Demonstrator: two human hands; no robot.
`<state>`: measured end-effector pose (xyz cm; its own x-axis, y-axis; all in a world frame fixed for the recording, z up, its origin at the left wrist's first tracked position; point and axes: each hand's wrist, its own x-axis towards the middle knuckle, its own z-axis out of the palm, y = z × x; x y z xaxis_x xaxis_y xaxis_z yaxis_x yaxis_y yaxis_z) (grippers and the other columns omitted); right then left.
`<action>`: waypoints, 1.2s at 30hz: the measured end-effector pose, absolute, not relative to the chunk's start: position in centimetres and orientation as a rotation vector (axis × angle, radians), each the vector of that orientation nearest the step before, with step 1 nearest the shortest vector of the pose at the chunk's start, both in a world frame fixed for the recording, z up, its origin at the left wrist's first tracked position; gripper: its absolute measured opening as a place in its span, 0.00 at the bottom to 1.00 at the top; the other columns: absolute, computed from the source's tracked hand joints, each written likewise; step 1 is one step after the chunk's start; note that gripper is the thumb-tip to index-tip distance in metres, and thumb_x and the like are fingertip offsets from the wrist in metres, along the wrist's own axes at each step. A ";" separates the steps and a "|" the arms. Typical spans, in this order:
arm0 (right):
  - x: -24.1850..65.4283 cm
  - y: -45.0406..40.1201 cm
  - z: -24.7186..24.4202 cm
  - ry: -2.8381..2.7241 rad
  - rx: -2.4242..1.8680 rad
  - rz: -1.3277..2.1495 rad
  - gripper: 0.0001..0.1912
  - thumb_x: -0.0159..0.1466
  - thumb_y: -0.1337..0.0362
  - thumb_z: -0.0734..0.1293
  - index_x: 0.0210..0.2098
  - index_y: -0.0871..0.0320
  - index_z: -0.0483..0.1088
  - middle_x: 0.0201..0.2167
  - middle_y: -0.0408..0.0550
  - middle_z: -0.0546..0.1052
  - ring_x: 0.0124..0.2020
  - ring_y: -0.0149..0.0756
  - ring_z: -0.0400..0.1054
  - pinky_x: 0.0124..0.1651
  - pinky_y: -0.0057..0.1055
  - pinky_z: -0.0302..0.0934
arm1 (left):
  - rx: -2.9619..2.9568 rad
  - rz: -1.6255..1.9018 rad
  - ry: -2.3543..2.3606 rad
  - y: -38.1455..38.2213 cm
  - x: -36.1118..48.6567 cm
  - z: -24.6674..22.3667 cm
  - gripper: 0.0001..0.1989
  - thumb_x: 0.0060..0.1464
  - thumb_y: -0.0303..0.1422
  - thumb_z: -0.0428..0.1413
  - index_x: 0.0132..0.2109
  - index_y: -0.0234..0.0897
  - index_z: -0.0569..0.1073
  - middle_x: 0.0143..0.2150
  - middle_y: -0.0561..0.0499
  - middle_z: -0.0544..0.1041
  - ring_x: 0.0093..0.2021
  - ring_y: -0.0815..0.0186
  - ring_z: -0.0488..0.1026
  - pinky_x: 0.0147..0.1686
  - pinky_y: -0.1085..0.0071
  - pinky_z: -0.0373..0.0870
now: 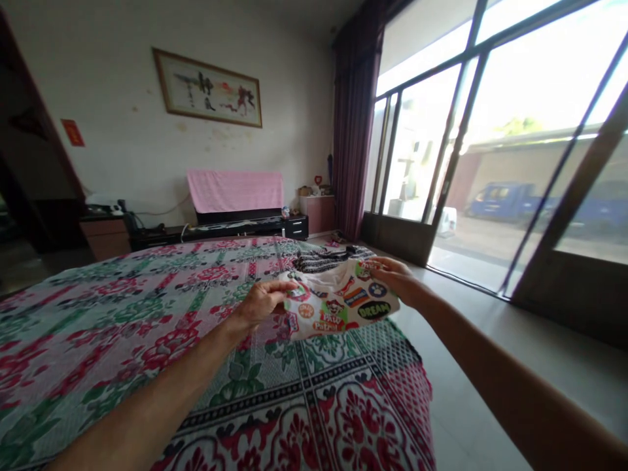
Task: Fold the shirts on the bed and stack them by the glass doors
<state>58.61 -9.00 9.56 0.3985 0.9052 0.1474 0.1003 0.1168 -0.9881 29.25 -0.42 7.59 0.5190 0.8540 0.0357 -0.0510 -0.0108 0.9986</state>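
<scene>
A small white shirt [338, 304] with colourful printed patches, among them "Paw Patrol" and "DREAM", hangs between my two hands above the bed-like surface. My left hand [267, 301] pinches its left shoulder between thumb and fingers. At its upper right corner, my right hand [392, 278] grips the other shoulder; the thumb is partly hidden. The neckline faces away from me, and the lower part looks folded up or bent. Just behind the shirt lies a black-and-white patterned cloth [328, 259].
A floral cover [161, 353] in red, green and white spreads over the wide surface below. Farther back stand a low black cabinet [235, 229] and a pink cloth [235, 190] draped over something. Pale floor tiles [456, 366] and glass doors [490, 163] are to the right.
</scene>
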 end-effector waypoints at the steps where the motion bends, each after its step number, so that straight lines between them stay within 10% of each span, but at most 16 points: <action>1: 59.4 -8.1 10.7 -1.010 -1.342 0.711 0.17 0.51 0.66 0.71 0.41 0.59 0.70 0.27 0.46 0.78 0.25 0.36 0.72 0.28 0.32 0.68 | 1.409 0.872 0.745 0.5 30.2 8.5 0.15 0.37 0.28 0.60 0.37 0.32 0.78 0.35 0.47 0.79 0.32 0.63 0.75 0.35 0.66 0.73; 10: 64.6 -0.6 13.1 -0.891 -1.583 -0.052 0.13 0.57 0.67 0.64 0.42 0.64 0.70 0.43 0.59 0.75 0.47 0.37 0.68 0.52 0.38 0.59 | 1.546 1.018 0.932 5.6 35.2 11.9 0.41 0.47 0.32 0.60 0.66 0.35 0.53 0.63 0.33 0.61 0.55 0.55 0.69 0.48 0.63 0.68; 19: 56.8 -9.3 0.9 -1.188 -1.553 -0.180 0.15 0.57 0.68 0.58 0.40 0.56 0.72 0.42 0.50 0.76 0.45 0.39 0.69 0.50 0.37 0.62 | 2.477 0.775 1.111 2.4 25.4 -1.5 0.16 0.51 0.33 0.52 0.46 0.36 0.77 0.53 0.43 0.74 0.54 0.57 0.70 0.57 0.64 0.63; 36: 45.0 -15.5 -0.9 -1.735 -2.035 -0.036 0.17 0.61 0.70 0.57 0.47 0.58 0.70 0.49 0.51 0.73 0.51 0.39 0.63 0.56 0.37 0.53 | 2.769 0.665 1.169 1.2 20.7 -3.7 0.23 0.58 0.40 0.42 0.53 0.36 0.73 0.57 0.41 0.70 0.58 0.54 0.65 0.59 0.63 0.59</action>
<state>45.00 -15.49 -0.88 0.2031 0.9281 0.3120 0.9404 -0.0961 -0.3263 20.67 1.18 -3.68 0.6186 0.6961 0.3643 0.6688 -0.7099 0.2209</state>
